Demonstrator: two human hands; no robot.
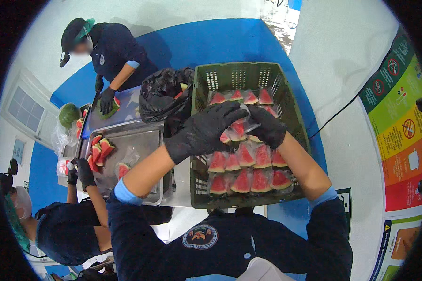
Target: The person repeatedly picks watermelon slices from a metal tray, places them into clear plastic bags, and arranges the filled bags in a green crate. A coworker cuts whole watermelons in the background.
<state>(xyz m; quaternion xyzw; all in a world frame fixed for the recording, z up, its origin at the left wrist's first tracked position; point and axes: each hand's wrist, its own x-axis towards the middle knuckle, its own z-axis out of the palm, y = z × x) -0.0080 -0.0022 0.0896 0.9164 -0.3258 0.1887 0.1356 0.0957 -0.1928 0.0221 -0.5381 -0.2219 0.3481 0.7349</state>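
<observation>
Currently, the person's left hand (206,129), wearing a black glove, is grasping a small clear plastic bag with red, green-rinded watermelon pieces inside (238,127), its fingers bending over the top and left of it. The right hand (268,127), also gloved in black, is gripping the same bag from the right, its fingers closing on the loose plastic; the exact placing of each fingertip is hiding behind the gloves. The bag is hanging between the two hands, above the middle of a deep, dark green perforated plastic crate (244,202).

Inside the crate, triangular watermelon wedges in clear wrapping are sitting in rows: a front row (241,181) is running along the near wall, a second row (261,157) is lying just behind it, and a far row (251,97) is standing near the back wall. Beside the crate, to the left, a crumpled black plastic sack (162,93) is standing open, and a rectangular silver metal tray (140,136) is holding a heap of unwrapped red wedges (98,150) and one wedge in clear plastic (123,169).

Farther left, one co-worker's black-gloved hand (107,99) is resting on a cut green-skinned watermelon piece (109,111), while another co-worker's gloved hand (85,174) is hovering near the tray's left edge. A whole, round green watermelon (69,115) is sitting beyond them.
</observation>
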